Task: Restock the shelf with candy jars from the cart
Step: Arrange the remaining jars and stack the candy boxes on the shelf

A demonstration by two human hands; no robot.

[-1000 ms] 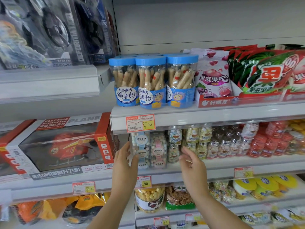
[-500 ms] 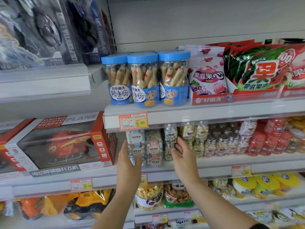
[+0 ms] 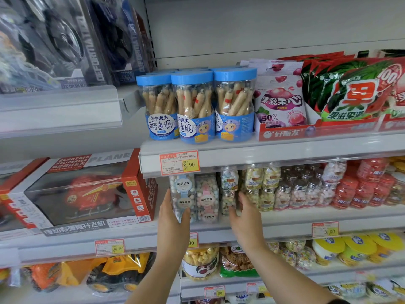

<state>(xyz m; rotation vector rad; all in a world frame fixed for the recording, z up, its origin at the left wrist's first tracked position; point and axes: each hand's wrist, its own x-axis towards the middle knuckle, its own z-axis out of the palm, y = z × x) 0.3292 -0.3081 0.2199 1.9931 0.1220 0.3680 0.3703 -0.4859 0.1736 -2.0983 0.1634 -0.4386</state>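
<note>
Two stacks of clear square candy jars (image 3: 194, 195) with white and pink round candies stand at the left end of the middle shelf (image 3: 285, 218). My left hand (image 3: 173, 218) lies against the left stack's side, fingers straight, thumb across its lower front. My right hand (image 3: 246, 216) reaches in just right of the stacks, fingers straight. Its fingertips touch or nearly touch the small silver-capped candy bottles (image 3: 229, 199). Neither hand carries a jar. The cart is out of view.
Blue-lidded sausage jars (image 3: 195, 106) and snack bags (image 3: 355, 91) fill the shelf above. Rows of small candy bottles (image 3: 306, 191) run to the right. A boxed toy helicopter (image 3: 81, 191) sits left. Popcorn jar (image 3: 200, 263) and yellow tubs (image 3: 350, 246) stand below.
My right hand has slipped down and slightly right from the upper small bottle to the lower one. My left hand stays on the left jar stack.
</note>
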